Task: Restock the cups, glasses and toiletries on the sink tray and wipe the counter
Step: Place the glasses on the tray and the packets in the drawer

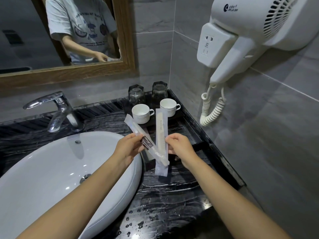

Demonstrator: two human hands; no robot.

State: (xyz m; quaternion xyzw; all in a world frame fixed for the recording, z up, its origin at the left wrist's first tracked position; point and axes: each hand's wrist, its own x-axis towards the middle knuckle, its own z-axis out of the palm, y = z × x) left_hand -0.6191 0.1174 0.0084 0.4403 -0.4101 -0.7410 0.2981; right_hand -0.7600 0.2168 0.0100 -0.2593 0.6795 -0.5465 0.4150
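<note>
A: Where are the toiletries?
B: Left hand [128,147] grips a clear-wrapped toothbrush packet [138,133]; right hand [179,146] pinches a wrapped white comb [161,135], above the black tray [193,135].
A: Advice?
B: Probably lay them flat, side by side.

Both bare forearms reach forward side by side, wrists nearly level. The left grip [128,148] is turned palm inward, thumb and fingers pinched closed on a slim wrapped packet. Just to its right, the right grip [179,146] is curled shut, knuckles up, fingertips clamping a wrapped comb.
</note>
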